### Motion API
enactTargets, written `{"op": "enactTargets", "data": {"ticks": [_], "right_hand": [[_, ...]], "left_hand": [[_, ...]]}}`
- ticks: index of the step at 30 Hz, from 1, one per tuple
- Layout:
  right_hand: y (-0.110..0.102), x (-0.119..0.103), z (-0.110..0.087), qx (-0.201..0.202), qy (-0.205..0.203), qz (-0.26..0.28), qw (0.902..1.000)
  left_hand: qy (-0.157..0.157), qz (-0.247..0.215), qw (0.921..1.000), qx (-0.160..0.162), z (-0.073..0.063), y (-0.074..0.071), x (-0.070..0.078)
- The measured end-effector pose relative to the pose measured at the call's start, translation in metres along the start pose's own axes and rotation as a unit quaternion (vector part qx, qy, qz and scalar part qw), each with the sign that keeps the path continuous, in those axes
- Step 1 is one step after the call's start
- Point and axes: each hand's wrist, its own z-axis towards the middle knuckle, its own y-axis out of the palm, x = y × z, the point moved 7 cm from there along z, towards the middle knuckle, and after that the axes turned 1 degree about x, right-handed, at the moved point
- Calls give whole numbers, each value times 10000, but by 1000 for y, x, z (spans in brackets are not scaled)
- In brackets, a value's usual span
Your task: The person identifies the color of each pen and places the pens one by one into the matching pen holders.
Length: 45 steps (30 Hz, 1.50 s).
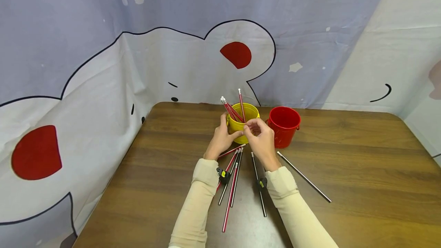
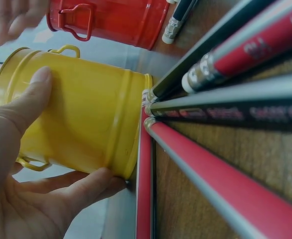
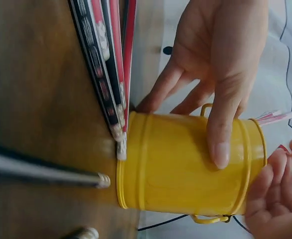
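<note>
My left hand [image 1: 220, 139] grips the yellow bucket [image 2: 86, 109], with its thumb across the near side and its fingers around the far side. Several red pencils [image 1: 231, 111] lean in this bucket, their white eraser ends up. Over the front rim my right hand [image 1: 260, 139] pinches a red pencil [image 1: 242, 104] near its lower end, eraser upward. In the right wrist view only a small red bit of it shows at the fingertips. Loose red and black pencils [image 2: 201, 174] lie before the bucket, eraser ends toward its base.
A red bucket [image 1: 284, 125] stands close to the right of the yellow one. One black pencil [image 1: 259, 183] lies beside my right wrist, and another black pencil [image 1: 304, 177] slants farther right. A patterned cloth [image 1: 193, 64] hangs behind the wooden table [image 1: 361, 156].
</note>
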Motion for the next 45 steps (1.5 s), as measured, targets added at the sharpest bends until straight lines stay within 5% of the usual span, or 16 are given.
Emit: {"op": "enactTargets", "data": {"ticks": [4,8,11,17,21,30,45], "right_hand": [[3,11,-13,-529,873,-552,9932],[15,18,-27,-1683,1467,-1219,9671],[24,22,-36,-2402,1620,-1599,9437],[39,27,-49,-3093,1526,-1983,9175],[43,35,-56,-3258,1678,-2255,9027],[45,34,-59,-3374,1770,-2628,8864],[52,31,-65,-3482,1676,-2827,8779]], "left_hand": [[102,-109,9999,-23,-2,0,2],[111,-314,9994,-21,-2,1,1],[106,-322,9994,3,-1,2,0],[64,-253,9996,56,-1,1,-2],[15,-244,9997,-16,-3,3,-2],[62,-332,9994,47,0,1,0],[-8,-312,9995,1,1,1,-1]]}}
